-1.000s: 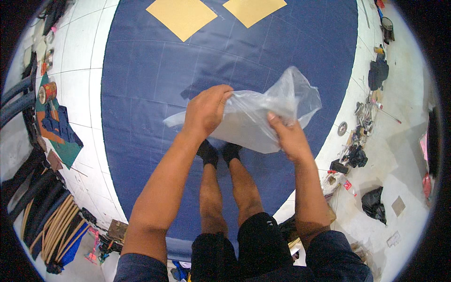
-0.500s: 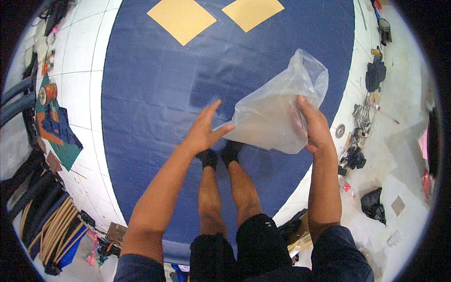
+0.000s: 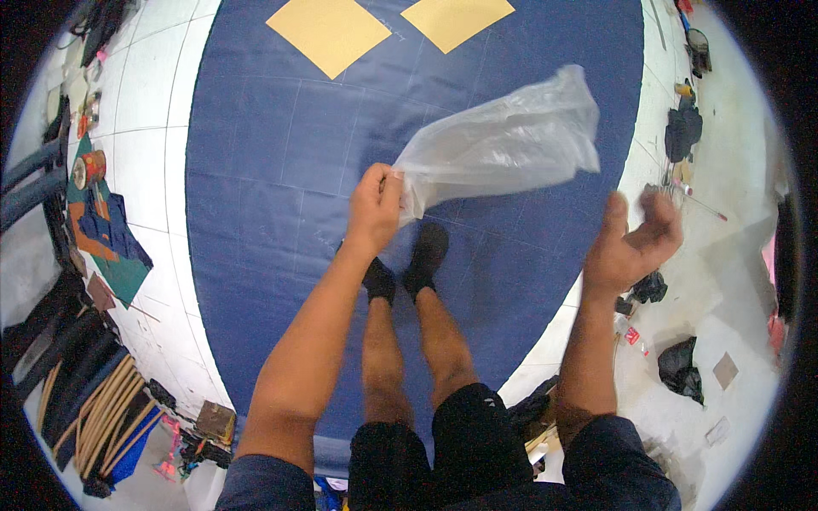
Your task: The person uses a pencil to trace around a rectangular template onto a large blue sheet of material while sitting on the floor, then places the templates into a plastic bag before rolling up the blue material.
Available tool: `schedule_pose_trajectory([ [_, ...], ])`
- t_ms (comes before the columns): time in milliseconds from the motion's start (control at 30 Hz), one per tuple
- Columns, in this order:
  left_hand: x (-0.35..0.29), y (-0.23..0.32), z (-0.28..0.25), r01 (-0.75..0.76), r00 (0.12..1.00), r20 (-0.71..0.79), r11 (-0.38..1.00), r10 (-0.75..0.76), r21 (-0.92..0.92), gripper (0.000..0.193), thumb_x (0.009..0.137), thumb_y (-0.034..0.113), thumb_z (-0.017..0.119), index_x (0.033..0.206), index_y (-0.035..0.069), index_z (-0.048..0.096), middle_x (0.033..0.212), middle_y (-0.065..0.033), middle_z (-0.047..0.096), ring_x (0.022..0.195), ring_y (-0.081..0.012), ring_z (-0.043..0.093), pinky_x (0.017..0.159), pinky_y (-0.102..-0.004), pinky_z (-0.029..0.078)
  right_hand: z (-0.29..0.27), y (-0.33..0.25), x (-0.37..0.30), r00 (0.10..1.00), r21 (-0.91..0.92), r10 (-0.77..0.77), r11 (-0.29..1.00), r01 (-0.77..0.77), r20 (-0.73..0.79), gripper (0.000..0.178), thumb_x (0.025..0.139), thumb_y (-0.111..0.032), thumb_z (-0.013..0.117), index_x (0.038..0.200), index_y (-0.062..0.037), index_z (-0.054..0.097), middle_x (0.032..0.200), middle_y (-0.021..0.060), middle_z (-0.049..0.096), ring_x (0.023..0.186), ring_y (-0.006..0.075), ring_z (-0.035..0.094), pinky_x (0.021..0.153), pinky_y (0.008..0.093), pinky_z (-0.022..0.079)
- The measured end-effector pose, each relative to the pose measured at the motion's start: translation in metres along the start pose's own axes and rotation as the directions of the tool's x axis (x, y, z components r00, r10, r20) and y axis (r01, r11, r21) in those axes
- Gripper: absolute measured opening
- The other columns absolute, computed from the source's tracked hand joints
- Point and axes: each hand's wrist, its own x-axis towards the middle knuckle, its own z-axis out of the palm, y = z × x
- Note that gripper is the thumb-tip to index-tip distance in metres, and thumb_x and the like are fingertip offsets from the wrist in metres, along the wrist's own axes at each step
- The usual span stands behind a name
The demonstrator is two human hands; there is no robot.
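Note:
A clear plastic bag (image 3: 511, 136) hangs stretched out to the right over a dark blue sheet (image 3: 281, 255). My left hand (image 3: 375, 204) is closed round the bag's gathered left end. Off to the right, past the bag and near the sheet's edge, my right hand (image 3: 626, 247) is empty, its fingers apart and slightly curled, a little blurred. Two yellow square pieces (image 3: 331, 34) lie flat on the far part of the sheet.
My feet (image 3: 426, 255) stand on the sheet. At the lower left are a bundle of thin sticks (image 3: 102, 413) and dark rolls (image 3: 51, 358). Left lies a green and orange piece with a red can (image 3: 89, 170) on it. Tools and black bags (image 3: 679, 372) litter the floor at right.
My right hand has let go of the bag and moved right and down. My left hand has closed on the bag, which now trails out flatter and higher.

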Motion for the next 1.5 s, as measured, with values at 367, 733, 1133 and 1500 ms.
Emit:
schedule_pose_trajectory([
  [367, -0.021, 0.028, 0.004, 0.115, 0.987, -0.108, 0.991, -0.121, -0.066, 0.031, 0.106, 0.03, 0.045, 0.093, 0.005, 0.057, 0.076, 0.001, 0.055, 0.07, -0.0086, 0.048, 0.064, -0.0276, 0.043, 0.116, -0.039, -0.169, 0.256, -0.054, 0.63, 0.429, -0.902, 0.733, 0.032, 0.102, -0.034, 0.055, 0.107, -0.0026, 0.059, 0.086, 0.0039, 0.063, 0.078, 0.0108, 0.055, 0.068, 0.028, 0.046],
  [733, -0.004, 0.048, -0.004, 0.305, 0.936, -0.117, 0.93, -0.332, -0.203, 0.029, 0.104, 0.033, 0.051, 0.099, 0.006, 0.06, 0.076, 0.0006, 0.057, 0.059, -0.0066, 0.049, 0.052, -0.0234, 0.043, 0.109, -0.017, -0.126, 0.638, -0.024, 0.654, 0.706, -0.708, 0.407, 0.022, 0.099, -0.024, 0.06, 0.098, -0.0031, 0.057, 0.074, 0.0096, 0.062, 0.067, 0.0196, 0.059, 0.061, 0.035, 0.048],
  [1133, -0.034, 0.027, 0.001, 0.293, 0.93, 0.125, 0.902, -0.345, 0.317, 0.039, 0.086, 0.023, 0.071, 0.114, -0.002, 0.06, 0.096, -0.019, 0.069, 0.088, -0.0316, 0.067, 0.082, -0.0405, 0.052, 0.096, 0.0, -0.137, 0.724, -0.071, 0.437, 0.876, -0.477, 0.534, 0.023, 0.096, -0.029, 0.063, 0.102, -0.0075, 0.058, 0.085, 0.0141, 0.068, 0.076, 0.0355, 0.067, 0.067, 0.0453, 0.053],
  [1500, 0.0, 0.057, -0.04, 0.206, 0.877, 0.38, 0.945, -0.293, 0.254, 0.05, 0.088, 0.012, 0.067, 0.134, 0.001, 0.052, 0.127, -0.018, 0.058, 0.106, -0.0279, 0.062, 0.089, -0.0369, 0.05, 0.091, 0.016, -0.103, 0.773, -0.085, 0.256, 0.963, -0.256, 0.581, 0.02, 0.092, -0.024, 0.067, 0.087, -0.0044, 0.065, 0.078, 0.0127, 0.066, 0.07, 0.0318, 0.064, 0.063, 0.0403, 0.051],
])
